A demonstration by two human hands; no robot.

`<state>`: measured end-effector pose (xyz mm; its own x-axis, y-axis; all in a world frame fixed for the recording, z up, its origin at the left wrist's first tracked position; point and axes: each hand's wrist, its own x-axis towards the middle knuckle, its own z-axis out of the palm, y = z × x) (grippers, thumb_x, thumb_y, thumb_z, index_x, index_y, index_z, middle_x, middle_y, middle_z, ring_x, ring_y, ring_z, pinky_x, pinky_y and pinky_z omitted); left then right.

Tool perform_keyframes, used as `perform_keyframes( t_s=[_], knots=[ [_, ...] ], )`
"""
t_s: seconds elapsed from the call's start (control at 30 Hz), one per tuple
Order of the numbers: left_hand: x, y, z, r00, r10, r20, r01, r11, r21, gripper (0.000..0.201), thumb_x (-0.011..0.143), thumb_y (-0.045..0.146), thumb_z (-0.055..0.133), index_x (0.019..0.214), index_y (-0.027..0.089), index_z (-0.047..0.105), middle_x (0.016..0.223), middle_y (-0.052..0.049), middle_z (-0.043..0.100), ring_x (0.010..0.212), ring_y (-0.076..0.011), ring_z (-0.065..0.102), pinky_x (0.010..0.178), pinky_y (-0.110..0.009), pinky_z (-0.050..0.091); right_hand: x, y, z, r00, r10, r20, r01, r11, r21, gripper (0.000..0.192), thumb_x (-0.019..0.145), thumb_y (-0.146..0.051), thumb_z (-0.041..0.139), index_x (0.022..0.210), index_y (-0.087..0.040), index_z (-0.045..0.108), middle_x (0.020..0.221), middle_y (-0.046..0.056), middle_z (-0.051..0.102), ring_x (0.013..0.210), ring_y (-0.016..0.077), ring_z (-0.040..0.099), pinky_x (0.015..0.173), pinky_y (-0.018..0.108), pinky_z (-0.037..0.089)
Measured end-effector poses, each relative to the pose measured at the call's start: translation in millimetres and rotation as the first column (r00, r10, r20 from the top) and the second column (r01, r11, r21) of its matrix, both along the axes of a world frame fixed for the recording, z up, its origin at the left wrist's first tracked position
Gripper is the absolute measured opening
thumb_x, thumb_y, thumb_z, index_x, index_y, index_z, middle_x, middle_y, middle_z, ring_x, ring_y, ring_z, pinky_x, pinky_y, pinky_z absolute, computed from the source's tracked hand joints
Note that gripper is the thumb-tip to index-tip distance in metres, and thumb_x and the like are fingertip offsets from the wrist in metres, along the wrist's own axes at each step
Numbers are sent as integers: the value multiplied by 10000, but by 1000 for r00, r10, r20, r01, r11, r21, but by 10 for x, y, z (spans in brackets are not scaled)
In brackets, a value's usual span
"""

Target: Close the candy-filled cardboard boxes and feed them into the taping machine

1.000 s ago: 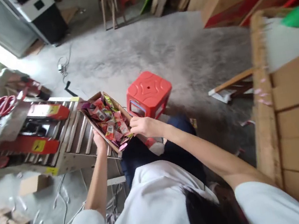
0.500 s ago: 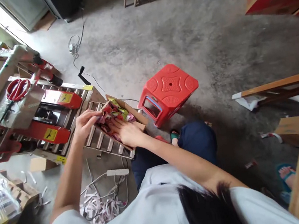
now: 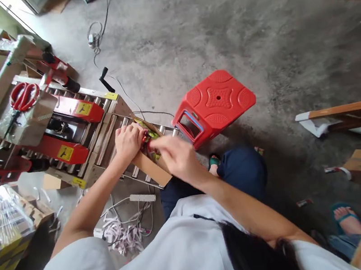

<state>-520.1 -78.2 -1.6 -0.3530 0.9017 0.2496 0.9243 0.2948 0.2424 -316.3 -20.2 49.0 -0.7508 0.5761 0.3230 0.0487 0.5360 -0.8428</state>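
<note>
A small open cardboard box [image 3: 152, 168] sits on the end of the roller conveyor [image 3: 112, 123], one flap folded outward toward me. Shiny red and green packets [image 3: 153, 134] show inside it between my hands. My left hand [image 3: 128, 142] is at the box's left side, its fingers curled by a red packet; what lies under them is hidden. Over the box's right side is my right hand [image 3: 180, 157], blurred, its fingers bent in and their tips among the packets. I cannot make out what it grips.
A red plastic stool [image 3: 218, 99] stands right of the conveyor. The taping machine [image 3: 60, 131] is at left, with red-handled scissors [image 3: 24, 96] on top. A power strip [image 3: 142, 198] and paper strips [image 3: 128, 234] lie on the floor. Another person's foot [image 3: 347, 218] shows at lower right.
My left hand has moved right, over the box, and its fingers have curled. My right hand has lifted from lying flat on the packets and bent its fingers. The near flap now stands out.
</note>
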Motion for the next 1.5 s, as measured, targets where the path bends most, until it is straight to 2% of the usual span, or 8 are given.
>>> perform_keyframes(
  t_s=[0.2,0.37,0.7,0.9,1.07,1.3,1.4,1.5],
  knots=[
    [-54,-99,22,967,-250,56,247,967,64,287,961,342,486,1158,184,623,1167,-137,664,1103,-266,590,963,-418,459,-223,381,-25,910,163,381,-110,981,-158,644,939,-294,536,1514,-106,315,1485,193,480,1352,304,493,1104,480,450],
    [-98,-36,32,862,-477,169,493,867,-72,231,954,351,501,1024,273,707,1108,-39,725,1196,-243,565,1068,-439,382,-197,421,-213,917,268,296,-187,943,-275,555,1023,-341,337,1537,-151,251,1563,141,386,1435,243,395,1173,470,369],
    [-113,51,-105,900,-411,142,427,898,-103,330,863,386,533,579,235,601,629,-37,628,781,-222,592,927,-457,428,-208,54,-172,885,160,438,-145,987,-67,1093,771,-653,694,1559,-96,181,1576,298,252,1447,441,289,1148,627,297],
    [-39,-277,25,960,-184,212,123,954,272,333,876,370,498,589,214,560,625,-36,577,617,-159,543,653,-320,464,-202,-224,-267,876,129,465,-179,982,65,1283,607,-729,775,1569,-132,174,1619,285,106,1489,453,156,1168,678,159],
    [72,-221,62,948,143,286,-268,844,466,275,949,416,472,862,211,635,889,-75,657,859,-182,611,743,-305,491,-158,-18,-253,840,215,498,-257,966,16,1265,598,-710,789,1565,-162,185,1615,272,123,1489,450,159,1150,676,210],
    [-65,-71,-37,817,145,557,-459,750,477,445,968,588,405,876,218,634,631,1,544,593,-131,533,594,-260,430,-500,88,-187,884,50,465,-5,995,-99,431,929,-504,517,1241,-206,519,1230,166,510,1189,338,531,972,551,484],
    [-88,-96,-71,716,67,695,-552,663,505,478,950,641,401,840,231,621,501,50,350,446,-111,400,479,-250,340,-671,15,-284,885,-119,450,119,992,29,282,916,-385,548,1111,-182,541,1144,165,506,1097,331,539,901,548,514],
    [-67,-74,-83,722,80,688,-545,679,492,421,955,595,446,868,229,633,539,33,425,485,-116,450,505,-255,361,-710,-114,-421,875,-178,450,104,977,186,243,948,-227,429,1168,-160,507,1240,226,485,1141,352,501,910,601,483]
  ],
)
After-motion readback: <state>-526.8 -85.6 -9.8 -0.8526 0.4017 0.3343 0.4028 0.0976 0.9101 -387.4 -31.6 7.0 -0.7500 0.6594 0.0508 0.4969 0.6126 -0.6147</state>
